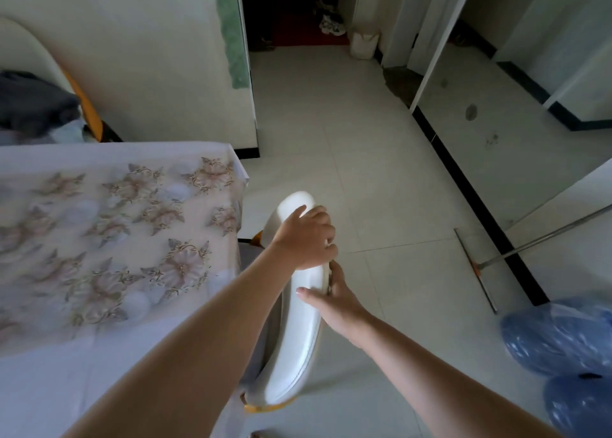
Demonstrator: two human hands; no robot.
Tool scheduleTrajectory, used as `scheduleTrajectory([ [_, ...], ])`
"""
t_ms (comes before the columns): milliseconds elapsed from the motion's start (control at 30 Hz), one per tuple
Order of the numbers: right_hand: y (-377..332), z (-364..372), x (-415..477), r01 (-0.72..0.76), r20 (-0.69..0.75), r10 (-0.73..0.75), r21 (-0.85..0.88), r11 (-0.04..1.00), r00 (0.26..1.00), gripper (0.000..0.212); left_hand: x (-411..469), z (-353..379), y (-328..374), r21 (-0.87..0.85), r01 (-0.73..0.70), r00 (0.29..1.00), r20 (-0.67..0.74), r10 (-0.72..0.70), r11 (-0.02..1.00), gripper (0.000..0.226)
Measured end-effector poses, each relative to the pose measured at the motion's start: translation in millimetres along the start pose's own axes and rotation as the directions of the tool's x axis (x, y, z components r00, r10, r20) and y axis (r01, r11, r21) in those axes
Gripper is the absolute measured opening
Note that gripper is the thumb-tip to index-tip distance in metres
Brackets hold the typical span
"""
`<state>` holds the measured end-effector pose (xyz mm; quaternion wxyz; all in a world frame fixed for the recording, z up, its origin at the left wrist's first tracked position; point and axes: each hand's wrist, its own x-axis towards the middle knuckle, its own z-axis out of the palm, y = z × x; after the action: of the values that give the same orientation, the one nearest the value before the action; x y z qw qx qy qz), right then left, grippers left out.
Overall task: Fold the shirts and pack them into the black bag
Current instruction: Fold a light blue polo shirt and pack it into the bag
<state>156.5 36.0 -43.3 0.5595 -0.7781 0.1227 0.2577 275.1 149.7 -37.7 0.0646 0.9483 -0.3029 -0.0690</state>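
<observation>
Both my hands grip the curved white back of a chair (298,345) that stands at the right end of the table. My left hand (306,237) closes over the top of the chair back. My right hand (334,297) clasps its right edge just below, thumb across the front. A pile of dark grey clothing (33,104) lies on another white chair at the far left, beyond the table. No black bag is in view.
The table (109,225), under a floral lace cloth, fills the left side. Pale tiled floor (381,179) stretches ahead to a dark doorway. A floor squeegee (477,268) lies at the right by a mirrored wall. Blue plastic bags (563,348) sit at lower right.
</observation>
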Motion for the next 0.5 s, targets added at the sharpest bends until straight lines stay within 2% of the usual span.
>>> scheduleTrajectory([
  [67,-16.0,26.9,4.4,0.043,-0.083,-0.045,-0.026,0.999,0.996,0.081,-2.3,-7.4,-31.8,0.002,0.042,0.999,0.016,-0.042,0.999,0.035],
  [200,-36.5,71.4,16.8,0.075,-0.003,-0.075,-0.061,0.995,0.997,0.097,-4.5,-20.6,-85.0,-0.011,0.137,0.989,0.049,-0.136,0.991,0.039],
  [300,-49.0,91.6,35.5,0.074,0.03,-0.072,-0.102,0.992,0.997,0.102,-11.6,-23.0,-113.3,-0.038,0.162,0.987,0.013,-0.161,0.986,0.036],
  [500,-48.3,108.6,55.6,0.055,-0.034,-0.063,-0.202,0.978,0.997,0.106,-17.0,-19.4,-133.9,-0.131,0.162,0.982,-0.073,-0.173,0.978,0.033],
])
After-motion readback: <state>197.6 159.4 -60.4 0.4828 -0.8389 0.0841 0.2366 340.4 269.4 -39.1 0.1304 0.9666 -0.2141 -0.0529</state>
